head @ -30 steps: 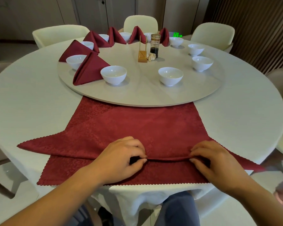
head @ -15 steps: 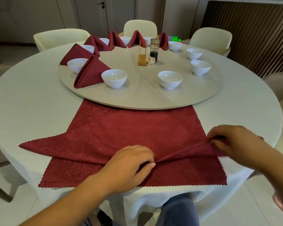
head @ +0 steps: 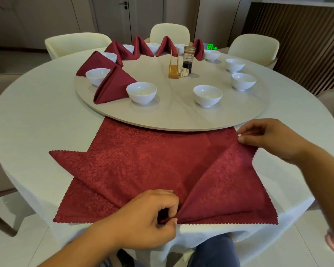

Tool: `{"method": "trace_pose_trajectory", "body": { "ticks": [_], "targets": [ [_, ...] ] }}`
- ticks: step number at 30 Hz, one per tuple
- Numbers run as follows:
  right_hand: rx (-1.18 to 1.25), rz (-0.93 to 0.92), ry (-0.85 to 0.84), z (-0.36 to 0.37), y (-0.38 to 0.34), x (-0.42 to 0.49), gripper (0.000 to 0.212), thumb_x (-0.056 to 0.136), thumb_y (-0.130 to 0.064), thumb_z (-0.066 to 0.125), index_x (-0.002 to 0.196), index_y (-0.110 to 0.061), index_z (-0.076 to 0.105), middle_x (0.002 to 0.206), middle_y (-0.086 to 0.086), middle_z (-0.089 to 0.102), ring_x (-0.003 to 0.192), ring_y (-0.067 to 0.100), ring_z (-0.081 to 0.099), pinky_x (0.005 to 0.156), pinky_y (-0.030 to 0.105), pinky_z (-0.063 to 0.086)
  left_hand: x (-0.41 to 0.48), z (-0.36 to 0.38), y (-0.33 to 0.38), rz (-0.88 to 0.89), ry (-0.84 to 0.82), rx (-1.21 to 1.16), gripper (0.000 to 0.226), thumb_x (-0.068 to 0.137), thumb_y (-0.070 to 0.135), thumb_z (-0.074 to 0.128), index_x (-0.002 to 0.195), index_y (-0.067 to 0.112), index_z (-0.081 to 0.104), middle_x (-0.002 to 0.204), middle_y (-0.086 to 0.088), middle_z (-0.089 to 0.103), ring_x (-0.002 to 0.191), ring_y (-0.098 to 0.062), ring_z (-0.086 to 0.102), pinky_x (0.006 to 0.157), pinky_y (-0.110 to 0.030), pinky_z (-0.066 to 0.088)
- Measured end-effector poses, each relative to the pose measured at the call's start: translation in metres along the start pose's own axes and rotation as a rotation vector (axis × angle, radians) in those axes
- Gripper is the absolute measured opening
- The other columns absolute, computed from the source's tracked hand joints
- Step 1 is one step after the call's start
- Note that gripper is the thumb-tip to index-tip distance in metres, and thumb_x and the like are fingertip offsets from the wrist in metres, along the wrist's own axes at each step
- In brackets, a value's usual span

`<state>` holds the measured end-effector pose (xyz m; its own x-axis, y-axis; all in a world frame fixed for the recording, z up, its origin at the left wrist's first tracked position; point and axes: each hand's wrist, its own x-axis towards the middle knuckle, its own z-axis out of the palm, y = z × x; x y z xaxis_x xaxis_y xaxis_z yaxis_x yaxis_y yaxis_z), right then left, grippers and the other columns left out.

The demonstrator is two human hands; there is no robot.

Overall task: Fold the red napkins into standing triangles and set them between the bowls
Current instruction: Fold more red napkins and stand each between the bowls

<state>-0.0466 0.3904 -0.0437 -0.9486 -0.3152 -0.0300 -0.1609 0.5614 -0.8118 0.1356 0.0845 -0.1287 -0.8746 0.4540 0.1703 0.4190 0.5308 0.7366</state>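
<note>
A red napkin (head: pixel 143 166) lies spread on the white table (head: pixel 37 122) at its near edge, its left flap folded in to a point on the left. My left hand (head: pixel 148 218) pinches the fold at the middle of the near edge. My right hand (head: pixel 272 139) pinches the right corner and holds it up near the far right of the cloth, by the turntable rim. Several folded napkins (head: pixel 114 87) stand between white bowls (head: pixel 141 92) on the left and back of the turntable (head: pixel 172 116).
More bowls (head: pixel 207 95) sit without napkins on the turntable's right side. A wooden holder (head: pixel 173 70) and a sauce jar (head: pixel 188 58) stand at its centre. Cream chairs (head: pixel 75 43) ring the table.
My right hand has lifted the napkin's right corner from the near edge and carried it up and away toward the turntable rim, forming a diagonal fold. My left hand stays pinching the centre.
</note>
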Motion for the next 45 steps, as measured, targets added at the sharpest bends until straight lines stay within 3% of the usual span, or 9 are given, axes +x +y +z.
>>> {"method": "trace_pose_trajectory", "body": {
  "ticks": [4, 6, 8, 10, 16, 21, 38, 41, 45],
  "targets": [
    [0.143, 0.109, 0.08, 0.04, 0.0, 0.032, 0.028, 0.075, -0.018, 0.088, 0.098, -0.013, 0.074, 0.083, 0.001, 0.075, 0.074, 0.014, 0.069, 0.073, 0.036, 0.056, -0.001, -0.004, 0.0, -0.017, 0.017, 0.039, 0.027, 0.094, 0.043, 0.066, 0.079, 0.032, 0.047, 0.082, 0.013, 0.053, 0.083, -0.009, 0.054, 0.085, -0.037, 0.049],
    [0.125, 0.144, 0.09, 0.057, 0.003, 0.046, 0.03, 0.072, -0.026, 0.09, 0.095, -0.014, 0.075, 0.087, 0.005, 0.076, 0.076, 0.019, 0.069, 0.076, 0.039, 0.058, 0.001, -0.006, -0.003, -0.046, 0.043, 0.158, 0.022, 0.096, 0.057, 0.056, 0.101, 0.036, 0.052, 0.11, 0.02, 0.059, 0.112, -0.004, 0.054, 0.103, -0.03, 0.042],
    [0.058, 0.169, 0.082, 0.07, 0.006, 0.057, 0.029, 0.073, -0.032, 0.089, 0.092, -0.013, 0.076, 0.08, 0.006, 0.073, 0.068, 0.017, 0.064, 0.058, 0.029, 0.054, 0.003, -0.007, -0.01, -0.082, -0.026, 0.306, 0.048, 0.098, 0.065, 0.045, 0.138, 0.039, 0.046, 0.15, 0.022, 0.042, 0.145, 0.007, 0.025, 0.124, -0.027, 0.014],
    [-0.004, 0.178, 0.068, 0.08, 0.009, 0.066, 0.024, 0.079, -0.033, 0.085, 0.09, -0.013, 0.076, 0.072, 0.002, 0.068, 0.055, 0.01, 0.059, 0.047, 0.02, 0.044, 0.006, -0.008, -0.015, -0.099, -0.112, 0.387, 0.068, 0.098, 0.068, 0.04, 0.157, 0.037, 0.027, 0.165, 0.021, 0.019, 0.15, 0.01, -0.004, 0.126, -0.029, -0.004],
    [-0.083, 0.199, 0.062, 0.087, 0.017, 0.083, 0.02, 0.096, -0.022, 0.066, 0.092, -0.004, 0.075, 0.061, 0.002, 0.056, 0.048, 0.011, 0.046, 0.045, 0.02, 0.04, 0.003, -0.004, -0.021, -0.104, -0.176, 0.485, 0.074, 0.102, 0.063, 0.036, 0.162, 0.039, -0.001, 0.169, 0.018, -0.009, 0.147, 0.007, -0.026, 0.124, -0.034, -0.013],
    [-0.073, 0.215, 0.119, 0.089, 0.021, 0.091, 0.016, 0.084, -0.02, 0.081, 0.085, -0.007, 0.071, 0.075, -0.004, 0.064, 0.057, 0.015, 0.056, 0.052, 0.025, 0.044, 0.003, 0.0, -0.022, -0.045, -0.229, 0.607, 0.066, 0.105, 0.058, 0.024, 0.158, 0.045, -0.013, 0.165, 0.013, -0.028, 0.148, -0.004, -0.032, 0.124, -0.045, -0.015],
    [-0.329, 0.187, 0.248, 0.108, 0.022, 0.093, 0.034, 0.076, -0.049, 0.082, 0.074, -0.017, 0.07, 0.076, -0.009, 0.068, 0.075, 0.014, 0.065, 0.064, 0.031, 0.053, 0.002, 0.0, -0.024, 0.008, -0.273, 0.661, 0.063, 0.108, 0.051, 0.017, 0.163, 0.028, 0.0, 0.168, 0.014, -0.017, 0.151, -0.006, -0.028, 0.124, -0.043, -0.012],
    [-0.323, 0.185, 0.225, 0.105, 0.018, 0.09, 0.039, 0.077, -0.053, 0.08, 0.082, -0.016, 0.067, 0.084, -0.004, 0.069, 0.077, 0.015, 0.064, 0.06, 0.027, 0.046, 0.003, 0.0, -0.023, -0.008, -0.291, 0.66, 0.063, 0.108, 0.052, 0.017, 0.163, 0.03, -0.003, 0.167, 0.016, -0.021, 0.149, -0.004, -0.031, 0.123, -0.041, -0.015],
    [-0.574, 0.064, 0.254, 0.105, -0.005, 0.053, 0.038, 0.089, -0.043, 0.067, 0.113, -0.014, 0.061, 0.113, 0.011, 0.062, 0.104, 0.031, 0.058, 0.086, 0.039, 0.048, 0.003, 0.0, -0.022, -0.012, -0.289, 0.666, 0.064, 0.107, 0.052, 0.018, 0.163, 0.028, -0.003, 0.167, 0.015, -0.021, 0.149, -0.004, -0.032, 0.122, -0.04, -0.016]
  ]
}}
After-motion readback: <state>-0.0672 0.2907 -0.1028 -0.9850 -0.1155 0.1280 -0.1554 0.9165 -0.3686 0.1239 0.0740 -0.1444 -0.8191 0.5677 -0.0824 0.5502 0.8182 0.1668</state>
